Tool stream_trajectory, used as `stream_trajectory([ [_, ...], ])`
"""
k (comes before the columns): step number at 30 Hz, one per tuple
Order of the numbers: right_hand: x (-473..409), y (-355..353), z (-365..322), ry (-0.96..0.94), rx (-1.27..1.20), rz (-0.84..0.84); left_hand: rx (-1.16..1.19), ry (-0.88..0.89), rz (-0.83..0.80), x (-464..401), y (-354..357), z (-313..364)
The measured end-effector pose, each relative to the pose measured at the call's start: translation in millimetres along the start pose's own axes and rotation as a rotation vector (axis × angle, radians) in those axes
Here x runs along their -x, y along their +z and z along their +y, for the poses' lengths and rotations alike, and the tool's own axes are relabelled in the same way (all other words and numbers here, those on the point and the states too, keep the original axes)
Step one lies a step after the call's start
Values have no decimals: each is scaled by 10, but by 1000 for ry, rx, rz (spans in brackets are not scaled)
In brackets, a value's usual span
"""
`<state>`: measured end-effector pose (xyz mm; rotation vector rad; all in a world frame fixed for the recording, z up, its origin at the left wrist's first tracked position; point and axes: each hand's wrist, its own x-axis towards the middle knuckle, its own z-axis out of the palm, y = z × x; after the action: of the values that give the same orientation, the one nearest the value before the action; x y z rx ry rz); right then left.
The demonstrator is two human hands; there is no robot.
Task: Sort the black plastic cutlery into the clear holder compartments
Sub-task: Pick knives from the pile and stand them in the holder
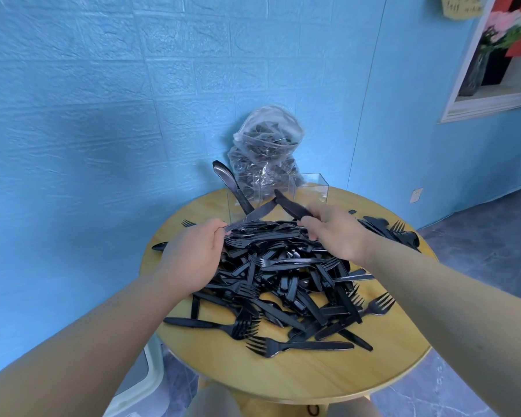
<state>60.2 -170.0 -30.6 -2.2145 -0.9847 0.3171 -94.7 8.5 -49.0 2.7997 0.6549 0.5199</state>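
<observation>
1. Black plastic cutlery (pixel 283 278) mostly lies heaped just in front of the clear holder (pixel 283 194), unsorted.
2. We see one knife (pixel 229 182) standing in the holder's leftmost compartment.
3. Our left hand (pixel 199 251) pinches a knife (pixel 253 215); our right hand (pixel 334 233) grips another knife (pixel 289 206).

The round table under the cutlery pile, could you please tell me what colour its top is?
The table top is light yellowish wood with a faint grain, seen in the head view.
</observation>
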Motion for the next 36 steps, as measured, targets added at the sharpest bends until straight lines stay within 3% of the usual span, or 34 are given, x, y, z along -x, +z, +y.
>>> stream_trajectory([
  [2,6,-6,-38,55,-175,-15,9,-5,13,-19,-1,8],
  [8,-34,-75,-141,83,-223,58,87,-23,9,-51,-33,88],
  [15,-146,101,-235,136,-747,67,220,0,-31,-87,28,196],
  [20,-205,244,-251,197,-909,47,267,-7,-76,-84,110,234],
  [28,-204,317,-268,217,-959,26,272,42,-32,-78,128,298],
  [33,-225,227,-113,218,-809,184,244,-6,-38,-106,69,227],
  [36,-258,179,-37,208,-774,196,258,5,-53,-110,63,194],
])
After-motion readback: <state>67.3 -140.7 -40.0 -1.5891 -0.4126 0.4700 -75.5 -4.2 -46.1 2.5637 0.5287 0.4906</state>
